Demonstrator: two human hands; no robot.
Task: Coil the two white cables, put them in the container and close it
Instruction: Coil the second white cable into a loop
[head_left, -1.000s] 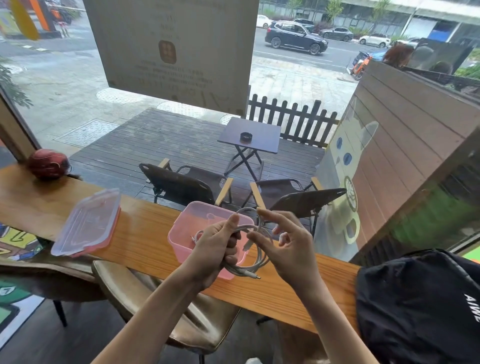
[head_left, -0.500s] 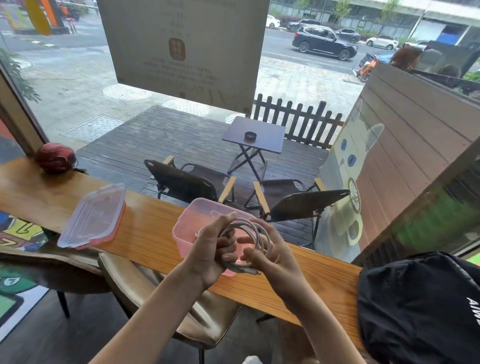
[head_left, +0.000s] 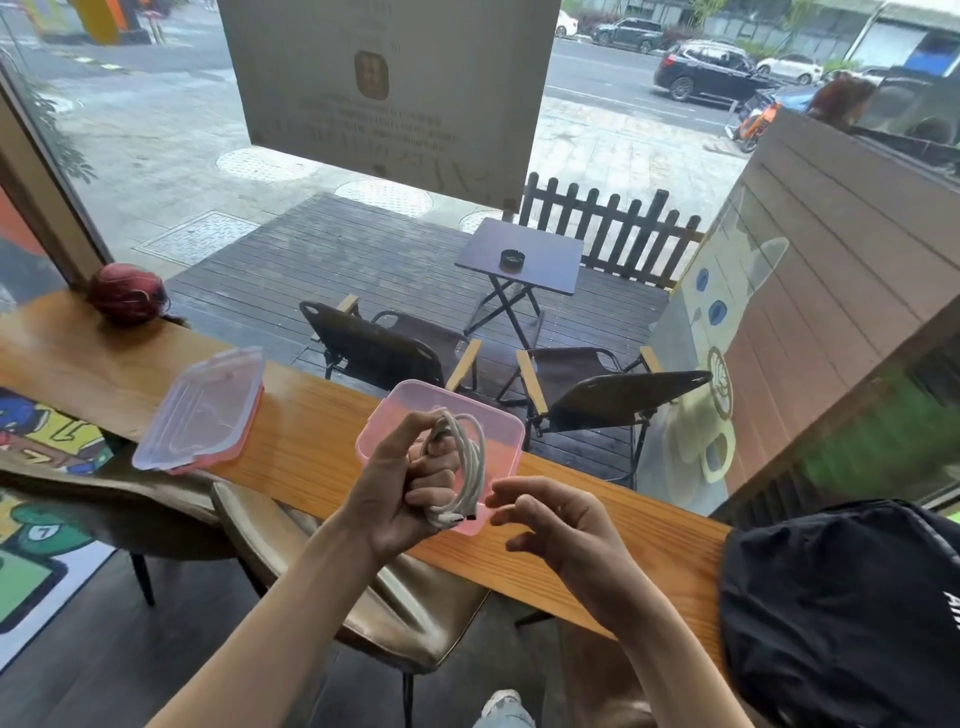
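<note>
My left hand (head_left: 410, 483) is closed around a coiled white cable (head_left: 470, 467), held upright just above the near side of the pink container (head_left: 498, 421). The cable's plug end sticks out at the bottom of the coil. The open container stands on the wooden counter (head_left: 311, 441). My right hand (head_left: 561, 525) hovers just right of the coil, fingers apart, holding nothing. The container's lid (head_left: 202, 410), clear with a pink rim, lies on the counter to the left. I cannot tell whether a second cable lies inside the container.
A dark red ball-like object (head_left: 127, 293) sits at the counter's far left. A black garment (head_left: 841, 613) covers the counter's right end. A brown chair (head_left: 405, 613) stands under the counter. The window glass lies directly behind the counter.
My right hand has let go of the coil and drawn back to the right. My left hand now holds the whole coil alone, gathered tighter.
</note>
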